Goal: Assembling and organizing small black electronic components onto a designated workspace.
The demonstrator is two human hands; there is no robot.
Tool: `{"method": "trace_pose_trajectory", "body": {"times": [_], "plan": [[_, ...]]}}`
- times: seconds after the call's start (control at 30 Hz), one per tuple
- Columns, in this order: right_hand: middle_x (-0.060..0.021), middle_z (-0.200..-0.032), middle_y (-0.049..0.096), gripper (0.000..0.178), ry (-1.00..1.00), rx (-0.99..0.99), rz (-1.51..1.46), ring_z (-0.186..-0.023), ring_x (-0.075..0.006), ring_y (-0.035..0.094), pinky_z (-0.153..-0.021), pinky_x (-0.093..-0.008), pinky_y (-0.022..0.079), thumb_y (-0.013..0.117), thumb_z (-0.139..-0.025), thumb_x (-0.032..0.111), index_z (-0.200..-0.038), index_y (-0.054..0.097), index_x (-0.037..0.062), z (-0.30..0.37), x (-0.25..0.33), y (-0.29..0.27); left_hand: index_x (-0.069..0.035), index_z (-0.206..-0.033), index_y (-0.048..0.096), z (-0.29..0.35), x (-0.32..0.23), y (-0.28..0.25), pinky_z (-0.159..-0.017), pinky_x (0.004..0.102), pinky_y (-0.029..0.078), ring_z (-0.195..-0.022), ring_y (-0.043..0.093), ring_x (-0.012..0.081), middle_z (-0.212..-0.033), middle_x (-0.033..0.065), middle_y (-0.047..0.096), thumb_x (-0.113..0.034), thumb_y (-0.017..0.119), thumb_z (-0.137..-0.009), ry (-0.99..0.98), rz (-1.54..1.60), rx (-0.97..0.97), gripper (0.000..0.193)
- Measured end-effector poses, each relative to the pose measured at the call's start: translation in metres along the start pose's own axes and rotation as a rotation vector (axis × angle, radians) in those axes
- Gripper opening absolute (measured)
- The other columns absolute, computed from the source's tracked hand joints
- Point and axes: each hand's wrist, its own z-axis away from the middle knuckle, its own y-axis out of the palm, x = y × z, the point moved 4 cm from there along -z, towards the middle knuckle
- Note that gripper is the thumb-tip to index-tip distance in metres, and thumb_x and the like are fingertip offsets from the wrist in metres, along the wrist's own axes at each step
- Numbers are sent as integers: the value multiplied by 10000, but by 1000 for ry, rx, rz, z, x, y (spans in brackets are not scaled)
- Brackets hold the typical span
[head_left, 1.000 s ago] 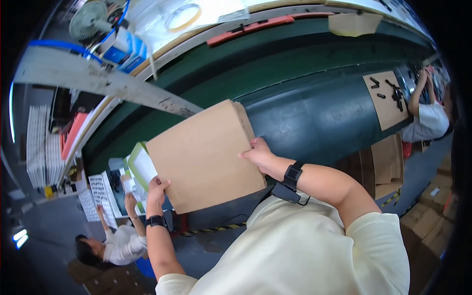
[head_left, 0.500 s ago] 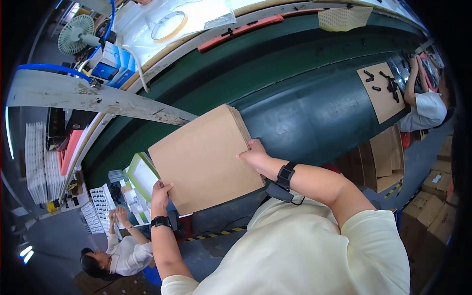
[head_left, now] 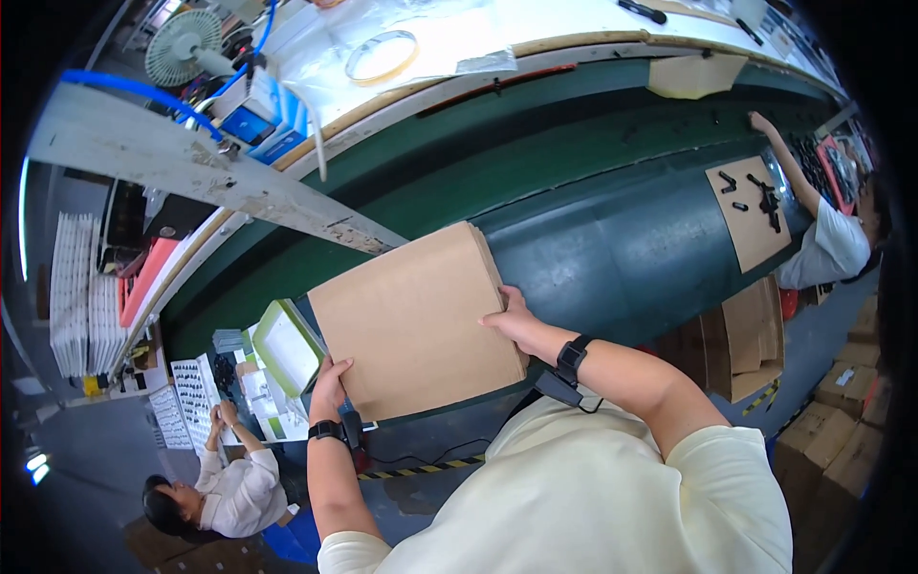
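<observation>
A stack of flat brown cardboard sheets [head_left: 416, 320] lies in front of me over the dark bench surface. Its layered edges show along the right side. My left hand [head_left: 330, 386] grips the near left corner, thumb on top and fingers mostly hidden. On the right edge, my right hand [head_left: 510, 316] is closed with the thumb on the top sheet and the fingers against the side. Just left of the stack is an open green-and-white box [head_left: 296, 349].
A painted metal beam [head_left: 258, 196] runs behind the stack. At right, black parts lie on a cardboard sheet [head_left: 751, 244] beside a co-worker's arm [head_left: 798, 167]. Another person [head_left: 239, 488] sits at lower left by a tray of small parts [head_left: 196, 387]. Cartons [head_left: 822, 421] stand at right.
My view has shifted slightly, so the bench and stack sit a little further right and lower. Both hands keep their hold. The right co-worker's arm has stretched toward the bench's far side.
</observation>
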Motion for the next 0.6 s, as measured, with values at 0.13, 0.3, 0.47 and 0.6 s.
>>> {"method": "trace_pose_trajectory", "body": {"times": [0.13, 0.3, 0.47, 0.6], "plan": [[-186, -1450, 340, 947, -82, 165, -170, -1342, -285, 367, -1089, -400, 357, 742, -804, 158, -1508, 118, 45, -6, -1, 10, 1, -1386, 388, 1, 2, 9, -997, 385, 446, -1174, 561, 264, -1318, 147, 551, -125, 709, -846, -62, 64, 22, 640], [-175, -1459, 338, 907, -103, 239, -201, -1342, -277, 378, -1097, -398, 355, 689, -865, 117, -1516, 62, 44, 7, 16, 12, 2, -1422, 360, 1, 3, 15, -999, 391, 452, -1203, 550, 271, -1326, 151, 551, -151, 711, -862, -112, -8, 71, 679], [-168, -1451, 344, 897, -107, 223, -207, -1338, -271, 380, -1098, -401, 357, 675, -882, 111, -1514, 42, 49, 2, 10, 11, 12, -1407, 382, -3, -4, 24, -1000, 383, 455, -1205, 549, 267, -1325, 157, 554, -152, 719, -862, -96, -14, 87, 661], [-173, -1461, 330, 933, -59, 257, -260, -1345, -274, 373, -1099, -402, 357, 697, -874, 134, -1511, 22, 40, 9, 16, 13, 25, -1399, 385, -3, 3, 20, -1002, 380, 453, -1205, 548, 266, -1326, 160, 554, -149, 729, -856, -58, -6, 81, 667]]}}
